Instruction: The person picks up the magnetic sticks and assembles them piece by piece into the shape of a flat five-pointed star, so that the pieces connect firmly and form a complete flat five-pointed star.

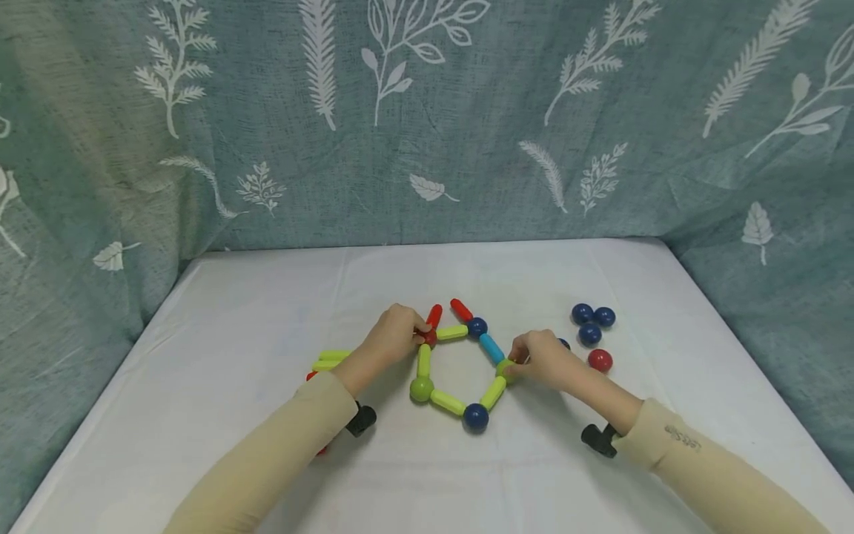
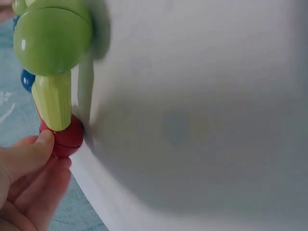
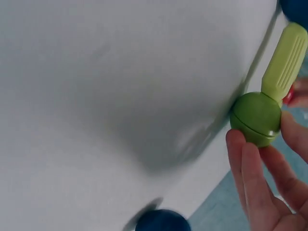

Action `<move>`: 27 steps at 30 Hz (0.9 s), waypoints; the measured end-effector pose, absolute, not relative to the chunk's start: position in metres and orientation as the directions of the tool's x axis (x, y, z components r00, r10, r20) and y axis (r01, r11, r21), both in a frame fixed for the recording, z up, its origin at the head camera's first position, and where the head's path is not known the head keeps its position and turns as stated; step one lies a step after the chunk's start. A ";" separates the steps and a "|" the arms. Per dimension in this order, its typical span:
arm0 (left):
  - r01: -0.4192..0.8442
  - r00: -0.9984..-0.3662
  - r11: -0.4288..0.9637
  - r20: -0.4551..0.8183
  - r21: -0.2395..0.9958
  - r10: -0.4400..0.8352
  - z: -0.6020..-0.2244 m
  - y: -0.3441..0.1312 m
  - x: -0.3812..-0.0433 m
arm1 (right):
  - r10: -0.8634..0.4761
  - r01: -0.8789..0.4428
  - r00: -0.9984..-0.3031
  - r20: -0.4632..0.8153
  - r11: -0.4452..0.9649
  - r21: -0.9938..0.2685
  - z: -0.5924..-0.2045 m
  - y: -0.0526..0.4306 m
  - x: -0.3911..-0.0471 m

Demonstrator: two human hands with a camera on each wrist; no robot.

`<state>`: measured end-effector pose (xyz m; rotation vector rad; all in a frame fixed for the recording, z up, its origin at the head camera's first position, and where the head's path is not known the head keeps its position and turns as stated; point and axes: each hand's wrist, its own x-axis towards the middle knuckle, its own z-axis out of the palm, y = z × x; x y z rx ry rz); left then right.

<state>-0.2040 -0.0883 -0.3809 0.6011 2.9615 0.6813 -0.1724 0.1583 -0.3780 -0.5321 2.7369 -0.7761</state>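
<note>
Mid-frame, left hand pinches red ball, right hand green ball, seemingly adjusting their ring; next likely needs level support.

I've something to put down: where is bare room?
Bare: table behind the red rods, up to the curtain; near middle, between the sleeves. Crowded: around the ring, with left hand and right hand on it; by the loose balls.
</note>
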 end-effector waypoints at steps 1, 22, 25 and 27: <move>0.375 -0.918 0.825 0.045 0.423 0.394 -0.381 -0.088 -0.207 | -0.405 -0.276 -0.905 -0.132 0.793 -0.543 -0.378 0.157 -0.170; 0.430 -0.889 0.785 0.056 0.445 0.455 -0.385 -0.093 -0.219 | -0.417 -0.283 -0.900 -0.127 0.781 -0.557 -0.377 0.161 -0.160; 0.433 -0.887 0.782 0.059 0.449 0.457 -0.385 -0.092 -0.219 | -0.403 -0.319 -0.913 -0.061 0.799 -0.509 -0.373 0.173 -0.163; 0.445 -0.882 0.777 0.069 0.446 0.466 -0.385 -0.092 -0.218 | -0.389 -0.345 -0.921 0.003 0.813 -0.469 -0.370 0.182 -0.165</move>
